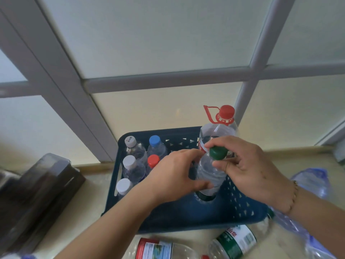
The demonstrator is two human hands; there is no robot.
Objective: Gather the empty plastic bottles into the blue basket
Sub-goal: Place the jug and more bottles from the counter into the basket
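A dark blue basket [242, 208] stands on the counter below the window. Several small capped bottles stand upright along its left side, among them a blue-capped one [155, 144] and a red-capped one [153, 161]. A large jug with a red cap and handle [222, 126] stands at its far right corner. Over the basket's middle, both hands hold a clear green-capped bottle [210, 176] upright. My left hand [177, 176] wraps its body. My right hand [250, 165] pinches its cap.
Two bottles lie on the counter in front of the basket: a red-labelled one [156, 249] and a green-labelled one [237, 240]. A crumpled large blue-tinted bottle [309, 184] lies at the right. A dark box [37, 193] sits at the left.
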